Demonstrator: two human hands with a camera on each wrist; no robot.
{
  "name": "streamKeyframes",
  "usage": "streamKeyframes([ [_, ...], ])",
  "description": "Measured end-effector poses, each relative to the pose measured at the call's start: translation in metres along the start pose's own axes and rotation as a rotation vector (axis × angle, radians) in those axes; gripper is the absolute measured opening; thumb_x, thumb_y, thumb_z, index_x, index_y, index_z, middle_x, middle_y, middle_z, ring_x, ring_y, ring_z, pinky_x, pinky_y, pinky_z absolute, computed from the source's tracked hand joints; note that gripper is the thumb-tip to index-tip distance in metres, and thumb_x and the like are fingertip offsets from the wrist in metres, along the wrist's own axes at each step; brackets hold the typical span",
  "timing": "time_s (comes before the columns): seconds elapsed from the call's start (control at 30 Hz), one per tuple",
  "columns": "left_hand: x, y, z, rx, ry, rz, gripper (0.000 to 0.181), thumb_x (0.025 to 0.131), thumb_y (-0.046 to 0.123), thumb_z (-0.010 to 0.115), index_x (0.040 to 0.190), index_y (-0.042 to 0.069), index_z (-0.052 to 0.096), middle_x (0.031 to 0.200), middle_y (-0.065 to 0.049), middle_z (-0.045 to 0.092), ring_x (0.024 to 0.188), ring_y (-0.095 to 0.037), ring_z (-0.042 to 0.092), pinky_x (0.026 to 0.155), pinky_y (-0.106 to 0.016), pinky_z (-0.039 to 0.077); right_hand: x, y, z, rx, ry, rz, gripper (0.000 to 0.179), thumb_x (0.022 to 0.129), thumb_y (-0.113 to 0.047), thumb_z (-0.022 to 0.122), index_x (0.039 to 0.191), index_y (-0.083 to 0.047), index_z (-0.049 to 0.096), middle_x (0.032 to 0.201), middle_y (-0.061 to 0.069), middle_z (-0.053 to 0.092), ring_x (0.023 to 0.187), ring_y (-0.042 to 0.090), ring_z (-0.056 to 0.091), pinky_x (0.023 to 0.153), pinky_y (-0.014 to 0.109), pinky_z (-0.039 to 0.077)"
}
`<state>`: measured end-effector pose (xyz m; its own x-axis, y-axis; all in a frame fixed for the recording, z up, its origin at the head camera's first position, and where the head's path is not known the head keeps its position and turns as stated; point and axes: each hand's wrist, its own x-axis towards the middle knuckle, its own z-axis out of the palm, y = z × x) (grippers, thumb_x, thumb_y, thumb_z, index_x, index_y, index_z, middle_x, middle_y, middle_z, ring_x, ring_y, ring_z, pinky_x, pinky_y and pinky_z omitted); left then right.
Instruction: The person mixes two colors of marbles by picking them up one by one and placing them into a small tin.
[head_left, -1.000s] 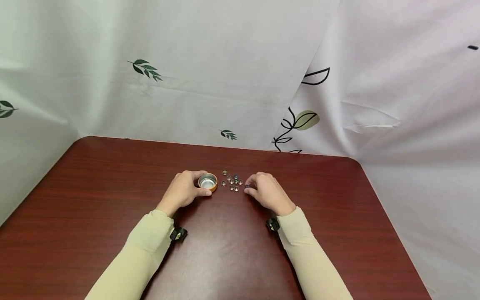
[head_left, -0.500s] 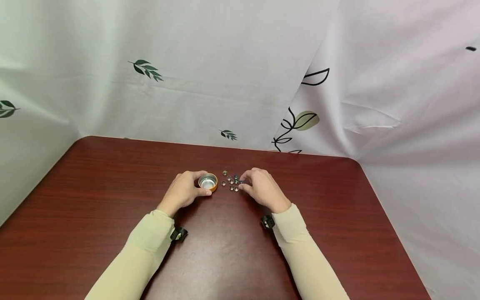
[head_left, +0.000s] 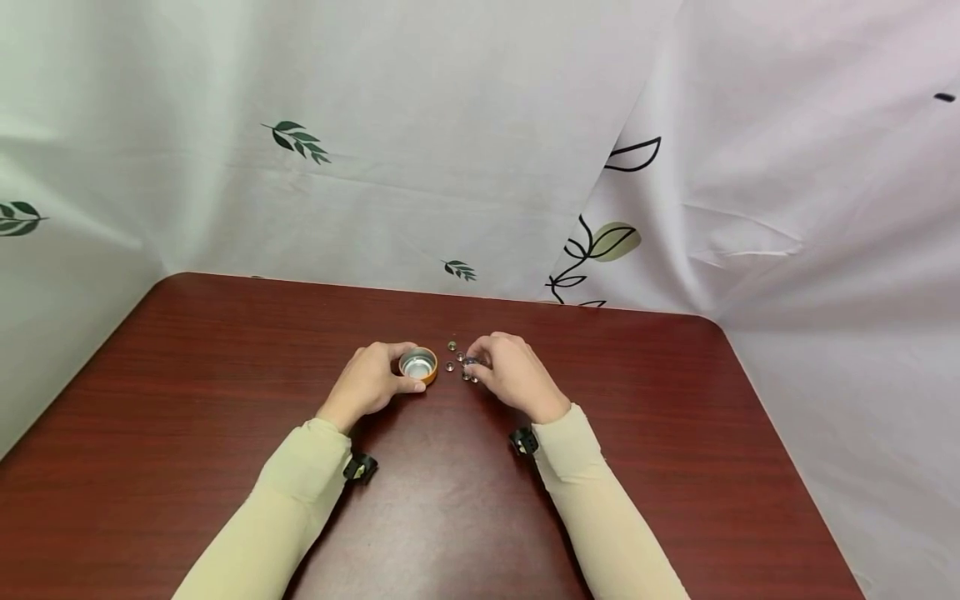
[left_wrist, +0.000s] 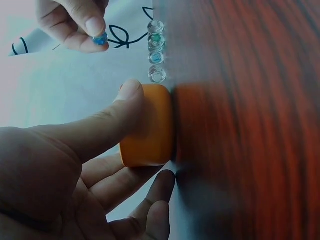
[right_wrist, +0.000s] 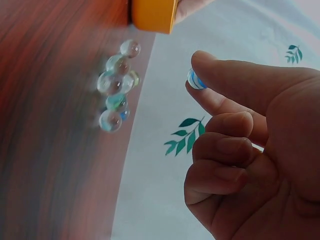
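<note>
My left hand (head_left: 369, 377) grips a small round orange tin (head_left: 430, 380) by its sides, thumb on the near side. The tin stands upright on the table with its silvery inside facing up. Between thumb and index finger, my right hand (head_left: 512, 372) pinches a clear marble (right_wrist: 196, 79) with blue stripes, raised above the table in the right wrist view. Several other glass marbles (right_wrist: 115, 83) lie in a loose cluster on the table between the tin and my right hand. In the head view the right fingers cover part of that cluster.
The dark red wooden table (head_left: 450, 500) has rounded far corners. A white cloth (head_left: 420, 183) with leaf prints hangs behind it and at both sides. Each wrist carries a small black camera.
My right hand has lifted the blue marble from the right end of the cluster and moved left with it, over the other marbles. The left hand and tin have stayed in place.
</note>
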<state>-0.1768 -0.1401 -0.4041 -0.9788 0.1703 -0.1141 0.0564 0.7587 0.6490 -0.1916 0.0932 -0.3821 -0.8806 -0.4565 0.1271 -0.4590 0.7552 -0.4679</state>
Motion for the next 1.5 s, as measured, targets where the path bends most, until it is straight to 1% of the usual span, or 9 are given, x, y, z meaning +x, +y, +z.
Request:
streamKeyframes([
  [0.17, -0.001, 0.002, 0.000, 0.007, 0.004, 0.002, 0.058, 0.083, 0.027, 0.084, 0.136, 0.013, 0.064, 0.122, -0.012, 0.069, 0.122, -0.035, 0.057, 0.099, -0.050, 0.045, 0.004, -0.006, 0.001, 0.011, 0.006, -0.022, 0.009, 0.090, -0.017, 0.077, 0.098, -0.011, 0.076, 0.076, -0.003, 0.055, 0.068, 0.012, 0.050, 0.062, 0.028, 0.044],
  [0.37, 0.000, 0.002, 0.000, 0.004, 0.006, 0.015, 0.057, 0.083, 0.027, 0.084, 0.135, 0.013, 0.065, 0.121, -0.011, 0.069, 0.120, -0.034, 0.058, 0.099, -0.050, 0.045, 0.008, -0.014, 0.004, 0.028, 0.014, -0.045, 0.010, 0.090, -0.017, 0.077, 0.097, -0.009, 0.076, 0.076, -0.002, 0.055, 0.067, 0.012, 0.050, 0.061, 0.026, 0.043],
  [0.6, -0.001, 0.001, 0.001, 0.008, 0.009, 0.023, 0.056, 0.083, 0.026, 0.085, 0.134, 0.013, 0.066, 0.118, -0.010, 0.070, 0.117, -0.033, 0.060, 0.096, -0.049, 0.047, 0.013, -0.020, 0.011, 0.033, 0.004, -0.047, 0.010, 0.091, -0.017, 0.076, 0.098, -0.010, 0.076, 0.081, -0.002, 0.059, 0.071, 0.012, 0.052, 0.065, 0.027, 0.045],
  [0.87, -0.001, 0.000, 0.001, 0.020, 0.011, 0.038, 0.051, 0.084, 0.027, 0.084, 0.130, 0.016, 0.068, 0.110, -0.006, 0.072, 0.107, -0.030, 0.063, 0.090, -0.046, 0.049, 0.017, -0.026, 0.018, 0.058, 0.025, -0.056, 0.010, 0.090, -0.016, 0.077, 0.098, -0.009, 0.076, 0.077, -0.001, 0.057, 0.070, 0.012, 0.051, 0.063, 0.025, 0.042],
  [1.03, -0.002, 0.001, 0.001, 0.022, 0.013, 0.039, 0.051, 0.084, 0.027, 0.084, 0.131, 0.016, 0.068, 0.113, -0.007, 0.071, 0.108, -0.031, 0.062, 0.090, -0.046, 0.048, 0.019, -0.029, 0.020, 0.068, 0.025, -0.046, 0.010, 0.091, -0.016, 0.076, 0.099, -0.009, 0.076, 0.074, -0.001, 0.052, 0.067, 0.013, 0.047, 0.060, 0.025, 0.038],
  [1.23, -0.002, 0.002, 0.001, 0.024, 0.010, 0.029, 0.052, 0.084, 0.026, 0.083, 0.133, 0.016, 0.067, 0.116, -0.007, 0.071, 0.109, -0.030, 0.063, 0.090, -0.047, 0.049, 0.020, -0.032, 0.024, 0.078, 0.021, -0.040, 0.011, 0.092, -0.016, 0.076, 0.100, -0.008, 0.076, 0.074, -0.001, 0.052, 0.066, 0.013, 0.047, 0.060, 0.024, 0.038],
  [1.5, -0.002, 0.002, 0.001, 0.033, 0.007, 0.016, 0.053, 0.084, 0.027, 0.083, 0.134, 0.015, 0.066, 0.114, -0.007, 0.071, 0.104, -0.027, 0.064, 0.088, -0.045, 0.050, 0.022, -0.033, 0.029, 0.082, 0.008, -0.025, 0.013, 0.093, -0.016, 0.075, 0.102, -0.008, 0.076, 0.074, -0.001, 0.052, 0.065, 0.012, 0.047, 0.058, 0.023, 0.037],
])
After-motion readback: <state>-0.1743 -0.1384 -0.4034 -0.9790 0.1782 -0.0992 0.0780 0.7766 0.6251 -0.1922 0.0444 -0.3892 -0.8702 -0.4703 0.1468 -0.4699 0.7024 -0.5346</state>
